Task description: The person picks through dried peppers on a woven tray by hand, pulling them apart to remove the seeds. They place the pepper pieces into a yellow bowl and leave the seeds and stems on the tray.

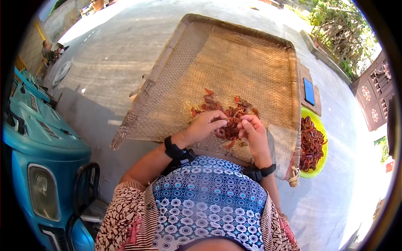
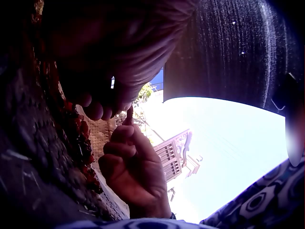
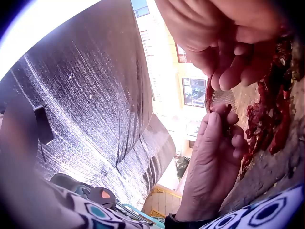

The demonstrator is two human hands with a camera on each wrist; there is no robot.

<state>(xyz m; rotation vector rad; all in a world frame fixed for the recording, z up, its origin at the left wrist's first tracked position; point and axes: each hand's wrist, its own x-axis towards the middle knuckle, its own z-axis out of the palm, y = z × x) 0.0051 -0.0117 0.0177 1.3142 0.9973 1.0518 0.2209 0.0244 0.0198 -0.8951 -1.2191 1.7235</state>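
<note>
Both hands meet over a heap of dried red chillies (image 1: 228, 130) near the front edge of a woven tray (image 1: 247, 62). The left hand (image 1: 206, 126) pinches one end of a thin red chilli (image 3: 209, 95) between thumb and fingers; the right hand (image 1: 253, 136) pinches the other end, its fingers curled. In the left wrist view the right hand (image 2: 136, 167) shows below the left hand (image 2: 114, 57), with the chilli (image 2: 129, 115) between their fingertips. The right wrist view has the left hand (image 3: 212, 167) beneath the right hand (image 3: 228, 38).
Right of the tray, a yellow-green bowl (image 1: 322, 163) holds many dark red chillies. A blue-screened phone (image 1: 309, 91) lies on a board (image 1: 317, 104) behind it. At the left stands a teal vehicle (image 1: 46, 146). Plants and a carved door (image 1: 372, 94) are at the far right.
</note>
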